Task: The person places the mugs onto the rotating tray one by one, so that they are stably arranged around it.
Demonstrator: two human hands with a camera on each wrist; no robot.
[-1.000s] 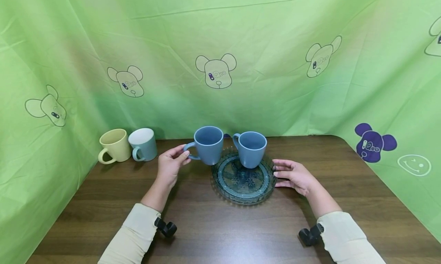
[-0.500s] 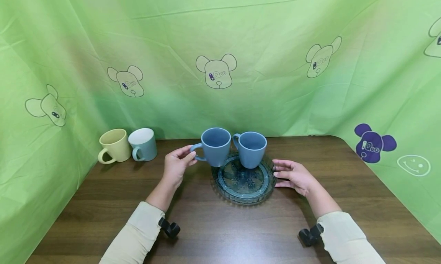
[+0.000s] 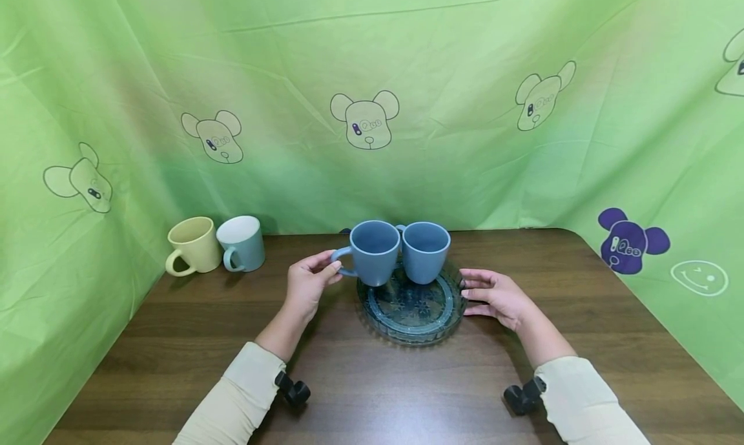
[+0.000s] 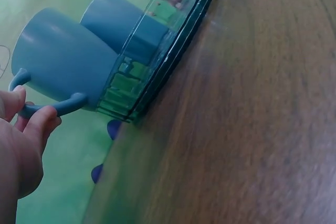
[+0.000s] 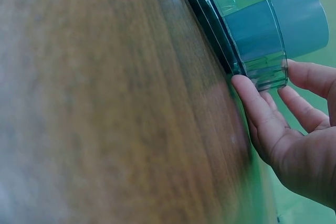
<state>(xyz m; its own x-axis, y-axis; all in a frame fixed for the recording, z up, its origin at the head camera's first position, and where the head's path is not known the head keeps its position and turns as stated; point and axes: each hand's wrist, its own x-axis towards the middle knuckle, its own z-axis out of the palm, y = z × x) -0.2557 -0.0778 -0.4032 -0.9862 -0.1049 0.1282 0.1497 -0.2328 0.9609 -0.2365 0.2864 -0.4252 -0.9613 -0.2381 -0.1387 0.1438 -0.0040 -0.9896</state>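
Observation:
My left hand [image 3: 308,280] pinches the handle of a blue mug [image 3: 374,254], which stays upright at the left side of a round, see-through teal tray [image 3: 409,335]. In the left wrist view, this mug's [image 4: 60,56] base overlaps the tray's ribbed wall [image 4: 123,90]. A second blue mug [image 3: 426,254] stands on the tray just to its right, its handle mostly hidden behind the first. At the tray's right side, my right hand [image 3: 494,296] rests its fingertips against the wall, fairly straight, with one low at the base in the right wrist view.
A yellow mug [image 3: 194,245] and a teal mug with a white inside [image 3: 241,243] stand side by side at the table's back left. The wooden table [image 3: 372,393] meets a green printed cloth [image 3: 290,174] at the back and sides.
My left hand has carried its blue mug rightward and slightly lower, from the tray's left edge to beside the other blue mug. The right hand and tray have stayed put.

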